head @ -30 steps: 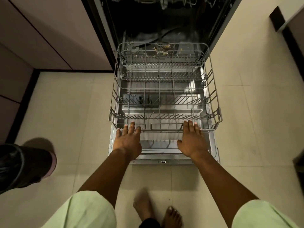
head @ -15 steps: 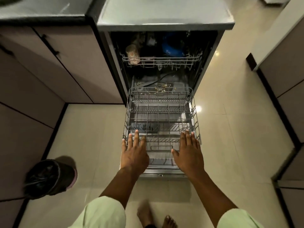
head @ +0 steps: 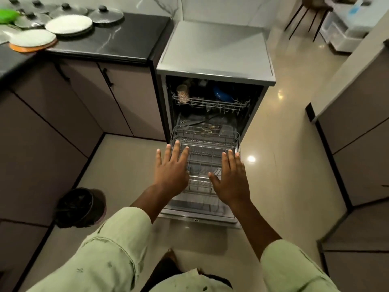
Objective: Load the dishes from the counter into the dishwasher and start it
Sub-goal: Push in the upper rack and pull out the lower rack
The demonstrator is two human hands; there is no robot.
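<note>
Left hand (head: 171, 175) and right hand (head: 231, 182) hung apart, fingers straight and holding nothing, over the one lower rack (head: 207, 140) of the dishwasher (head: 214, 51); two white plates (head: 68, 25) lay left of it.

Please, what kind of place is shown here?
Most likely a home kitchen: an open dishwasher with its lower rack pulled out, and a dark counter carrying plates and pot lids.
</note>
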